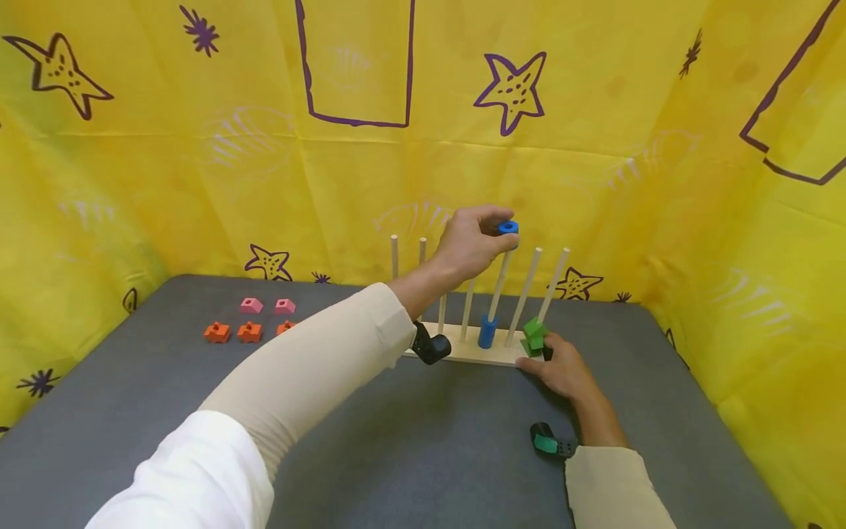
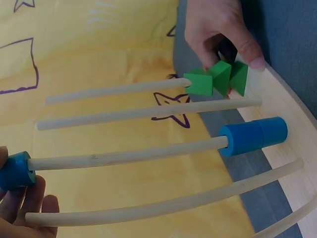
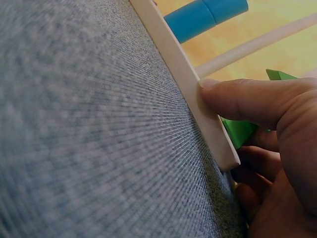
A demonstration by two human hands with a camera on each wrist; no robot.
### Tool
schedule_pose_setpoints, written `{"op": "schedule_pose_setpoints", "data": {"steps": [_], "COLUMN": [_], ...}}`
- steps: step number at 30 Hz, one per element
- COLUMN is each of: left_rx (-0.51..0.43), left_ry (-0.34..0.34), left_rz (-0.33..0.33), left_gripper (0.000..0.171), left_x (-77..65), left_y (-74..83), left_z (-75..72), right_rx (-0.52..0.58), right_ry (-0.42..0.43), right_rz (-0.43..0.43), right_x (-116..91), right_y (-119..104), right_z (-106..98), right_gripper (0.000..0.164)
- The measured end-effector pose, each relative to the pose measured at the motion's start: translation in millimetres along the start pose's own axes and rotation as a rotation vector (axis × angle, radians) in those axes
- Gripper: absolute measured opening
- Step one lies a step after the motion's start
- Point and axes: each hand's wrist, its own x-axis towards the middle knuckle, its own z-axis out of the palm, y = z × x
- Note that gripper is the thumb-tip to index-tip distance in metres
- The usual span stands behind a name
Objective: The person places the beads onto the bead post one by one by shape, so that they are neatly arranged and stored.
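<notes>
My left hand (image 1: pixel 465 244) pinches a blue cylindrical bead (image 1: pixel 508 227) between thumb and fingers at the tip of a wooden peg (image 2: pixel 124 154). In the left wrist view the peg's end meets the bead's hole. Lower on that peg, two blue beads (image 2: pixel 255 135) sit stacked against the wooden base (image 1: pixel 479 354). My right hand (image 1: pixel 562 369) grips the base's right end, its thumb (image 3: pixel 237 99) on the front edge and its other fingers behind. Close by these fingers, several green angular blocks (image 1: pixel 534 334) are threaded at the bottom of the end peg.
Bare pegs (image 1: pixel 525 294) rise on both sides of the blue one. To the left on the grey table (image 1: pixel 423 455) lie two pink blocks (image 1: pixel 251 304) and several orange notched blocks (image 1: pixel 217 333), one partly hidden by my left sleeve. A yellow patterned cloth (image 1: pixel 595 88) hangs behind.
</notes>
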Motion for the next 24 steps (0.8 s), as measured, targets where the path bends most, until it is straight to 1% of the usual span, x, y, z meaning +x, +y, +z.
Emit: {"op": "schedule_pose_setpoints", "data": {"steps": [3, 8, 10, 14, 20, 24], "left_rx": [0.003, 0.059, 0.065, 0.061, 0.058, 0.048], "left_ry": [-0.006, 0.005, 0.012, 0.021, 0.057, 0.081], "left_rz": [-0.007, -0.004, -0.004, -0.008, 0.016, -0.006], "left_gripper": [0.041, 0.049, 0.051, 0.056, 0.065, 0.078], "left_x": [0.0, -1.7, -2.9, -6.5, -11.3, -15.3], "left_y": [-2.8, -10.5, -14.7, -25.0, -38.6, -47.0], "left_z": [1.7, 6.3, 8.1, 11.4, 17.7, 21.8], "right_rx": [0.003, 0.009, 0.010, 0.015, 0.018, 0.006], "right_ry": [-0.004, -0.004, 0.002, 0.005, 0.009, 0.007], "right_rz": [0.006, 0.006, -0.003, -0.022, -0.020, -0.023], "right_x": [0.2, 1.3, 1.8, 2.3, 4.4, 5.1], "right_y": [0.4, 1.2, 1.4, 1.1, 1.5, 1.9], "right_z": [0.0, 0.3, 0.3, 0.5, -0.4, -1.2], "right_gripper": [0.047, 0.045, 0.044, 0.042, 0.043, 0.044]}}
